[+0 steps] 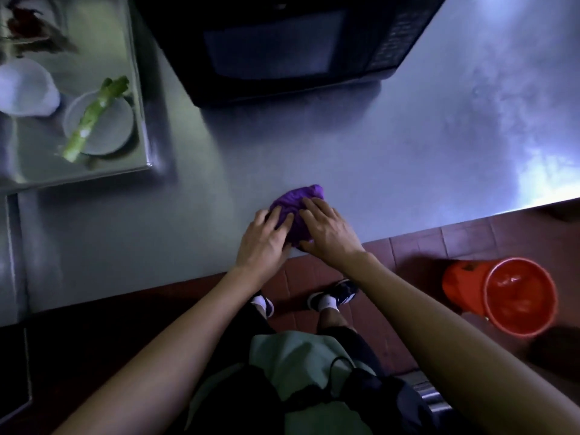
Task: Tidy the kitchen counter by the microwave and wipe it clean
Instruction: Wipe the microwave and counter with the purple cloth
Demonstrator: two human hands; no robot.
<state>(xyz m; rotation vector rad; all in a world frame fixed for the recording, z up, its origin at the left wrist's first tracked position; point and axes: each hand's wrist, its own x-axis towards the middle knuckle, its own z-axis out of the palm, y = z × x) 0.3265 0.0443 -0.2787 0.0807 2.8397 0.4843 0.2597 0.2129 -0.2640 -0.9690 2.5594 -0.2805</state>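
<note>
A bunched purple cloth [296, 204] lies on the steel counter [392, 146] close to its front edge. My left hand [265, 240] presses on the cloth's left side with its fingers spread over it. On the cloth's right side rests my right hand [328, 227], fingers laid flat over the fabric. Both hands hold the cloth down against the counter. The black microwave [282, 42] stands at the back of the counter, straight beyond the cloth.
A sink basin [138, 98] at the left holds a round plate [116, 127], a green vegetable stalk [94, 114] and a white container [25, 89]. An orange bucket [514, 296] stands on the tiled floor to the right. My feet are below the counter edge.
</note>
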